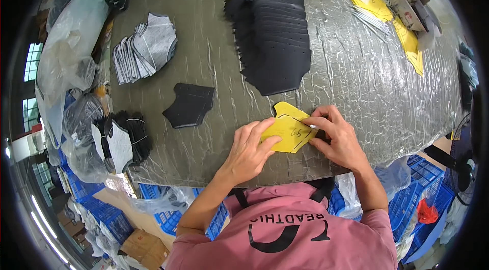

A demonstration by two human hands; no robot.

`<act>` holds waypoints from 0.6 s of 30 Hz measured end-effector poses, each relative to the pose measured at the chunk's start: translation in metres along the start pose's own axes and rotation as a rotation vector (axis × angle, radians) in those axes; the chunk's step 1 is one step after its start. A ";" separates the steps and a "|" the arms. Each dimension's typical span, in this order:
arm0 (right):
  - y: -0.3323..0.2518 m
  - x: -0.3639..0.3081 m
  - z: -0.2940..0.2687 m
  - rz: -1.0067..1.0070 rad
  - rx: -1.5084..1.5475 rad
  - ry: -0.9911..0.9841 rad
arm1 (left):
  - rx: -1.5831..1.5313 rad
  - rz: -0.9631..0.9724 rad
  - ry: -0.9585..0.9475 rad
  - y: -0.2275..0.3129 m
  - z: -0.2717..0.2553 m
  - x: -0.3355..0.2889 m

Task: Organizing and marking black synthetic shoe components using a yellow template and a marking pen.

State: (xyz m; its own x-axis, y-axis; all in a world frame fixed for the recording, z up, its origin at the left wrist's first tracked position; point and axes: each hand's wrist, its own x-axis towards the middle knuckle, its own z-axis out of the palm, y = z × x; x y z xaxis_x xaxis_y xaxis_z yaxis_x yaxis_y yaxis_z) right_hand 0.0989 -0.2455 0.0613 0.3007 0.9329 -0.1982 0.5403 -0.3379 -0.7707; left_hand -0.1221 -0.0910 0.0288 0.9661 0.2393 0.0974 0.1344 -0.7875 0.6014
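A yellow template (286,126) with slots and handwritten marks lies on the table just in front of me. A thin dark edge shows at its upper left; I cannot tell how much dark material lies beneath. My left hand (248,152) rests on the template's left side, thumb and fingers apart, pressing it down. Pinched in my right hand (340,137) is a slim white pen (313,126), its tip over a slot near the template's right edge. Beyond the template spreads a fanned stack of black cut pieces (277,41). One single black piece (189,105) lies to the left.
Tied grey pieces (145,48) sit at the far left, with another tied bundle (122,140) by the left edge. Plastic bags (74,41) crowd that side. More yellow templates (407,41), white sticks (371,19) and a box (410,10) are far right. Blue crates (415,183) stand below the table.
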 end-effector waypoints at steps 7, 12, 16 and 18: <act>0.003 -0.005 0.004 -0.024 -0.025 0.017 | -0.011 -0.018 -0.006 0.004 0.001 -0.003; 0.007 -0.005 0.008 -0.082 -0.033 0.058 | -0.005 -0.001 0.016 0.004 0.003 -0.003; 0.006 -0.003 0.008 -0.128 -0.055 0.100 | 0.000 0.016 0.031 0.002 0.000 -0.002; 0.003 -0.005 0.006 -0.139 -0.090 0.103 | 0.006 0.019 -0.001 0.004 -0.003 -0.001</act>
State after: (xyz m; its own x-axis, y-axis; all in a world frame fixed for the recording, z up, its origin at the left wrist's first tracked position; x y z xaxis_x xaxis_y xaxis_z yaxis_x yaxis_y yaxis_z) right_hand 0.0940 -0.2509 0.0559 0.2951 0.9551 -0.0271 0.6486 -0.2211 -0.7283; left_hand -0.1235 -0.0928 0.0338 0.9686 0.2238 0.1085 0.1171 -0.7954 0.5947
